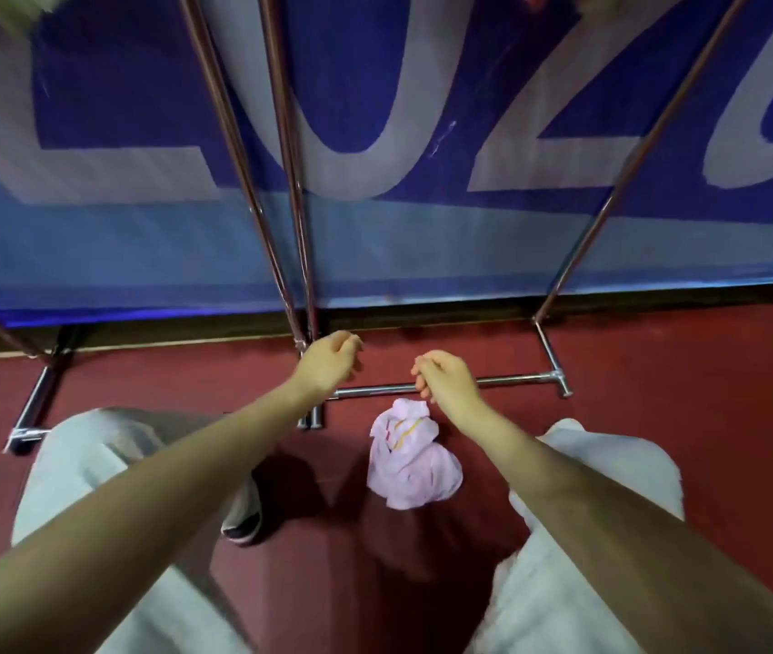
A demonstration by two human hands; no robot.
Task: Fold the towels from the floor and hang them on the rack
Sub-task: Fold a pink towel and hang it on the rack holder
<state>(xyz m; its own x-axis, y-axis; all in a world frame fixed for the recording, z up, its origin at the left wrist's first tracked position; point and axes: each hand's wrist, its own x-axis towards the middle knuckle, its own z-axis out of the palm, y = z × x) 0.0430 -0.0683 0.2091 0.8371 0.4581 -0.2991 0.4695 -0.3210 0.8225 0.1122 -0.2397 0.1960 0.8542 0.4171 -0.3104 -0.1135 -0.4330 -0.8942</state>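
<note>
A crumpled pale pink towel (410, 457) with red and yellow stripes lies on the red floor between my legs. My left hand (327, 363) hangs above the floor near the foot of the metal rack (290, 191), fingers loosely curled and holding nothing. My right hand (445, 377) hovers just above and behind the towel, over the rack's low crossbar (516, 380), fingers also loosely curled and empty. Neither hand touches the towel. Bits of cloth show at the top corners, blurred.
The rack's shiny poles rise steeply toward me from base feet (32, 408) on the floor. A blue banner (422, 110) with large pale letters stands behind it. My light trousers (587, 535) and a dark shoe (242, 526) fill the lower view.
</note>
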